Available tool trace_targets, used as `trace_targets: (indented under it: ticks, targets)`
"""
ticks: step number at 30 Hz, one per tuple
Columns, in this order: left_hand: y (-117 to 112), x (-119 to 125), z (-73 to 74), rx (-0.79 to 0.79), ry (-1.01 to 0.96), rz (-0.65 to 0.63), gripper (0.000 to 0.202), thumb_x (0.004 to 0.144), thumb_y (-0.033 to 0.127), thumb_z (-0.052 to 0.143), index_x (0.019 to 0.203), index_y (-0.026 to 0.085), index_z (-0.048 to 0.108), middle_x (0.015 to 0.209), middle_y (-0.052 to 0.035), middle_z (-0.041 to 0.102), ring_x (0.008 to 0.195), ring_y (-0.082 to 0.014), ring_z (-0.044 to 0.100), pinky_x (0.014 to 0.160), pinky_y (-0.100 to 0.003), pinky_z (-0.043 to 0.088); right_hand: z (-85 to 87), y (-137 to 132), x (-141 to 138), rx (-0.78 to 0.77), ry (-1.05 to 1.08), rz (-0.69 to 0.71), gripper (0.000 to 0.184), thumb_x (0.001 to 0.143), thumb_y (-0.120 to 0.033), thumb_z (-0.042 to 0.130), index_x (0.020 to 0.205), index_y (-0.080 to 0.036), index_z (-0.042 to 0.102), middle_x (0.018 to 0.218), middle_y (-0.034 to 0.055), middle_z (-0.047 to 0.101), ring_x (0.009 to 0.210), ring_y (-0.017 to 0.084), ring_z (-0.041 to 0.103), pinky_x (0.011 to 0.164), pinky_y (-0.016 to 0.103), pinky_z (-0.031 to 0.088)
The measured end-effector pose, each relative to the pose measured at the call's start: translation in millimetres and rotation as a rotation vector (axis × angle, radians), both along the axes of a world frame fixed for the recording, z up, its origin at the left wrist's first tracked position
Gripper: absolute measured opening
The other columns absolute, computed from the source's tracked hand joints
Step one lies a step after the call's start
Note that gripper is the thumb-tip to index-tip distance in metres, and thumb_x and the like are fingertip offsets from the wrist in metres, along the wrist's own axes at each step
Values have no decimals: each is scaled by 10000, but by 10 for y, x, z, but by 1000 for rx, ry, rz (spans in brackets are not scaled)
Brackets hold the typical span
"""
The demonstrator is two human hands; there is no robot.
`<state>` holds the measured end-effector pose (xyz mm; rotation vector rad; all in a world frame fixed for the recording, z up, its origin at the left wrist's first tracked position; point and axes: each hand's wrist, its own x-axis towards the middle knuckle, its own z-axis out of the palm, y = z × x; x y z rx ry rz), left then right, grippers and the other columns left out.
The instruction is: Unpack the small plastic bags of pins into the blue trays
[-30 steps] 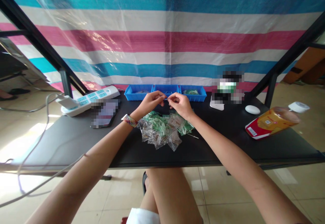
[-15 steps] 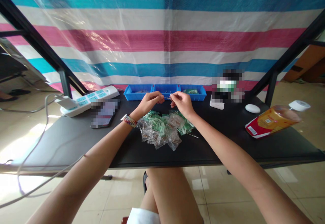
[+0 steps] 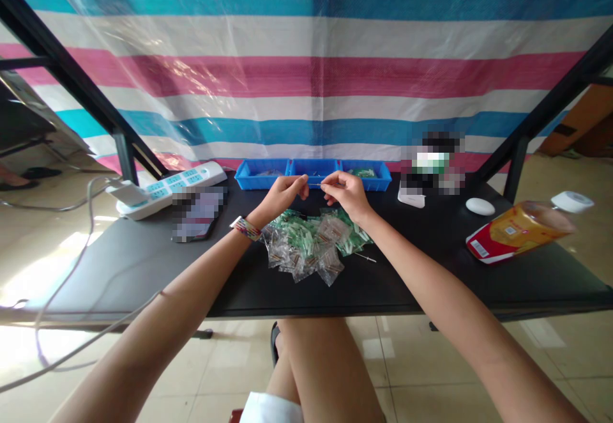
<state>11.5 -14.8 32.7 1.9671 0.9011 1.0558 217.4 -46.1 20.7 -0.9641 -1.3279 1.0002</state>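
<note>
My left hand (image 3: 281,195) and my right hand (image 3: 345,193) are raised over the black table (image 3: 143,257), fingertips facing each other. Both pinch the ends of a thin wire-like part (image 3: 315,184) stretched between them. Just below lies a heap of small clear bags (image 3: 309,244) holding green and brown parts. A bead bracelet (image 3: 246,227) is on my left wrist. Behind the hands stands a row of blue trays (image 3: 316,172).
A white power strip (image 3: 167,189) with its cable lies at the back left, a dark flat device (image 3: 197,213) beside it. At the right are a tilted bottle with an orange label (image 3: 520,229), a white oval object (image 3: 479,206) and a loose thin pin (image 3: 364,257). Striped tarp hangs behind.
My hands drew slightly apart, then held the thin part between them. The view shifted a little; nothing else moved.
</note>
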Motion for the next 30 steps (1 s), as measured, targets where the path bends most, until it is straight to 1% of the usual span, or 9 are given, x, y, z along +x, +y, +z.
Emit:
trace_targets:
  ticks: [2, 4, 7, 9, 13, 17, 21, 25, 30]
  targets:
    - [13, -23, 5, -17, 4, -23, 585, 1015, 621, 498, 673, 189, 694, 694, -68, 705, 710, -202, 645, 775, -337, 527, -4, 36, 34, 34, -33, -80, 332, 743, -512, 827, 828, -210, 720, 721, 9, 690, 591, 160, 641, 486, 260, 520]
    - [25, -51, 2, -17, 45, -72, 498, 992, 549, 526, 698, 186, 701, 723, -66, 717, 731, -206, 656, 770, -332, 524, -6, 94, 80, 108, -93, -227, 322, 803, -522, 781, 830, -203, 742, 702, 20, 689, 596, 172, 627, 533, 285, 518]
    - [14, -69, -16, -12, 167, -151, 310, 919, 433, 621, 786, 180, 741, 816, -61, 752, 780, -210, 678, 773, -322, 524, -7, 193, 152, 218, -292, -458, 339, 877, -511, 734, 855, -180, 803, 618, 21, 632, 608, 195, 601, 650, 329, 520]
    - [-21, -50, -27, 34, 257, -175, 241, 875, 403, 695, 882, 181, 788, 896, -70, 770, 820, -220, 689, 792, -329, 529, -10, 233, 186, 232, -446, -521, 369, 884, -516, 750, 941, -164, 845, 572, 17, 592, 615, 213, 596, 690, 342, 510]
    - [-121, 40, -18, 213, 354, -205, 320, 860, 437, 791, 1098, 230, 844, 1051, -96, 772, 964, -258, 693, 943, -383, 526, -28, 199, 211, 253, -615, -503, 373, 933, -461, 710, 1135, -177, 843, 561, 12, 585, 601, 218, 585, 659, 315, 470]
    - [-179, 115, -32, 266, 368, -213, 248, 948, 440, 718, 1031, 256, 863, 1016, -91, 781, 995, -263, 686, 1031, -408, 494, -40, 98, 203, 287, -703, -494, 250, 971, -361, 624, 955, -223, 832, 575, 8, 586, 548, 188, 529, 605, 291, 379]
    - [-152, 138, -122, 203, 309, -186, 171, 912, 360, 723, 898, 228, 831, 945, -71, 794, 900, -233, 692, 913, -366, 526, -42, 59, 179, 278, -742, -456, 252, 967, -347, 600, 819, -240, 772, 563, 4, 568, 529, 182, 508, 591, 296, 347]
    - [-84, 122, -155, 36, 179, -161, 144, 851, 324, 726, 848, 183, 754, 857, -55, 762, 782, -190, 673, 763, -315, 535, -45, 75, 164, 281, -653, -380, 247, 944, -374, 607, 789, -238, 742, 560, -5, 568, 551, 183, 530, 618, 294, 413]
    - [-35, 97, -79, -119, -131, -86, 217, 851, 367, 735, 849, 179, 626, 783, -8, 653, 714, -154, 645, 653, -274, 561, -19, 58, 125, 243, -386, -143, 331, 961, -506, 621, 871, -219, 759, 837, 47, 748, 758, 218, 678, 727, 327, 541]
